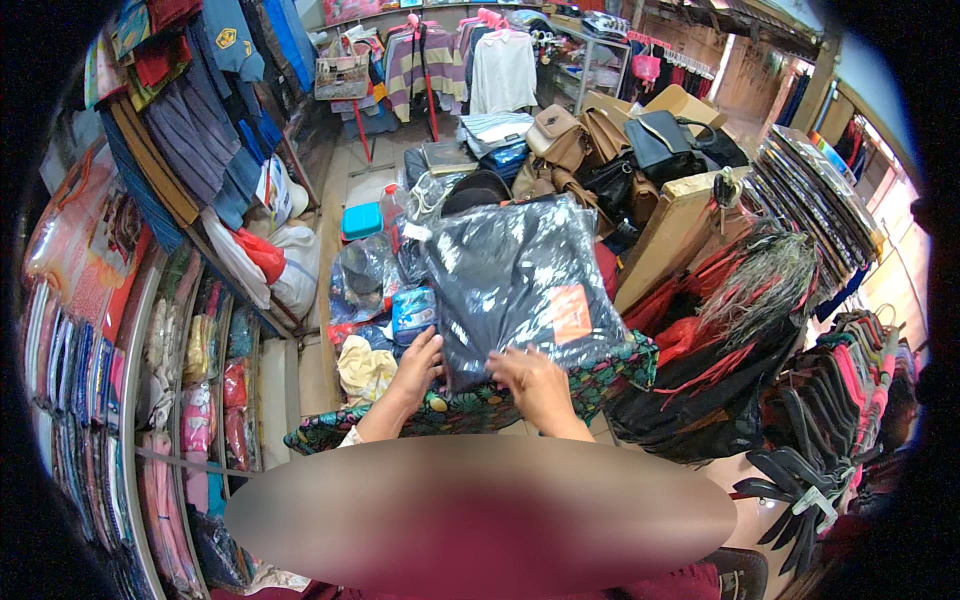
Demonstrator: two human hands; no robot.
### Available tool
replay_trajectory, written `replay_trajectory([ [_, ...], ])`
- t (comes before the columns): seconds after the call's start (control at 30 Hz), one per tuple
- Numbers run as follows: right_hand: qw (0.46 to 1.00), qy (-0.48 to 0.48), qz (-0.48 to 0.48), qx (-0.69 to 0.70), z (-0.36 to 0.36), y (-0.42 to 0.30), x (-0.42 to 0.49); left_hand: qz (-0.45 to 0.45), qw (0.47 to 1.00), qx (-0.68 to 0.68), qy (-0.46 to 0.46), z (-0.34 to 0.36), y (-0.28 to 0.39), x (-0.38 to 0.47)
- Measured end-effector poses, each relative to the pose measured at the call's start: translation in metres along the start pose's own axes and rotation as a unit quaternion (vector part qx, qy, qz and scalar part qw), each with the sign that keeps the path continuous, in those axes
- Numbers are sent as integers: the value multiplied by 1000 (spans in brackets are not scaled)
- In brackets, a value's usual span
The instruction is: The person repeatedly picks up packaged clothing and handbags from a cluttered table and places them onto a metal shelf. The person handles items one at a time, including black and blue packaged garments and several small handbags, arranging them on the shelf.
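A dark folded garment in a clear plastic bag (pixel 517 262) lies in front of me, with an orange card (pixel 571 313) showing on its right side. My right hand (pixel 534 382) is over the bag's front edge, fingers spread and slightly blurred; whether they press on the plastic is hard to tell. By the bag's front left corner is my left hand (pixel 414 375), its fingers just below a blue packet (pixel 413 315) and not closed around anything. A dark patterned cloth (pixel 450 415) with leaves and pineapples shows beneath the bag and my hands.
Left of the bag are a crumpled cream cloth (pixel 366 371), plastic-wrapped caps (pixel 361 274) and a turquoise box (pixel 362 220). Handbags (pixel 559 133) pile up behind it. A wooden board (pixel 667 225) rises at the right, near black hangers (pixel 806 480). Shelves of packaged clothes (pixel 199 420) line the left.
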State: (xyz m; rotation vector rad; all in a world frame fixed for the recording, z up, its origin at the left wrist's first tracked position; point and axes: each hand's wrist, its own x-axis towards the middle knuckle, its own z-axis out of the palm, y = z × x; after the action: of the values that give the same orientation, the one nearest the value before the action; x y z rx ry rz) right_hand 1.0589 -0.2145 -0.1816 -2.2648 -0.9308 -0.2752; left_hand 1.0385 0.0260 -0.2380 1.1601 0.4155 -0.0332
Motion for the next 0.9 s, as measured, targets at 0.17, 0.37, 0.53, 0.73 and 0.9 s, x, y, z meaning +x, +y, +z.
replay_trajectory([
  [0.17,981,-125,10,151,-35,-24,-29,-3,997,-65,-36,-7,1,-15],
  [0.37,969,65,218,-96,-36,17,-10,-53,986,-153,-31,3,18,-36],
  [0.53,963,72,248,-78,-22,29,-11,-79,987,-138,-26,-13,28,-73],
  [0.73,973,7,233,-2,11,1,-9,75,986,150,20,-55,26,-128],
  [0.9,960,-72,207,175,54,-40,5,208,956,192,72,-99,38,-206],
])
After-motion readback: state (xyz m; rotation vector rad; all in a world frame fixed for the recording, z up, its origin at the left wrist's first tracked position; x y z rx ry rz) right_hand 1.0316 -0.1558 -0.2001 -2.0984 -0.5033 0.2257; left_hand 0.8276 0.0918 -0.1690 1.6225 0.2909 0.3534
